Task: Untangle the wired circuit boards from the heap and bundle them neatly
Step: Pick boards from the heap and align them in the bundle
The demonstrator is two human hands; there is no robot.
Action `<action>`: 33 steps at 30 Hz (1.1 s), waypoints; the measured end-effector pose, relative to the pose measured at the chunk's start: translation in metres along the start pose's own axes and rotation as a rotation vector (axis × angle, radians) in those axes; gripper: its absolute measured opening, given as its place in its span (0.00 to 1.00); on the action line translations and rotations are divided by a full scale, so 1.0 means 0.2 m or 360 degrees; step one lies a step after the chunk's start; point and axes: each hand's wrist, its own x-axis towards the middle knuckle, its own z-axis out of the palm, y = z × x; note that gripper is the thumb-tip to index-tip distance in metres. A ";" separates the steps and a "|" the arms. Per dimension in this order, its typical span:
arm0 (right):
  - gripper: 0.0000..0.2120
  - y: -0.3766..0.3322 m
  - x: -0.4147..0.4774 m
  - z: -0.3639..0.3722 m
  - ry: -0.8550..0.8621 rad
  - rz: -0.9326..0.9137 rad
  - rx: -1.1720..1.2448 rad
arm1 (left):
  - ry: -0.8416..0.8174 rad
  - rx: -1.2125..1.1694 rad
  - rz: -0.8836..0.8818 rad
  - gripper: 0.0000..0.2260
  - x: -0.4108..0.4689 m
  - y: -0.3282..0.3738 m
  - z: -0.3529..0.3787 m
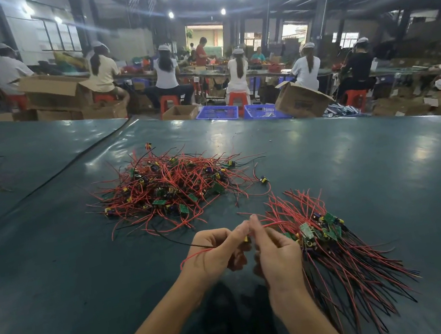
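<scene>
Left hand, right hand pinch wired board; blue crates contents unclear

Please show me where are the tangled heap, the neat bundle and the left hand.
tangled heap [169, 182], head view, middle of the red wire pile.
neat bundle [306, 230], head view, a green board in it.
left hand [213, 251], head view, back of the hand.

**Both hands raised in front, fingertips meeting**

Left hand: back to camera, fingers curled, pinching a red wire. Right hand: just beside it, back to camera, thumb and forefinger raised, tips also pinching red wire; can't tell if it's the same strand. The two hands' fingertips touch. Left forearm and right forearm are bare and converge from the bottom edge.
</scene>
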 end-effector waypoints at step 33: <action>0.22 -0.06 0.03 -0.09 0.0168 0.0377 0.0437 | 0.0462 0.0929 0.0330 0.22 0.06 -0.02 -0.20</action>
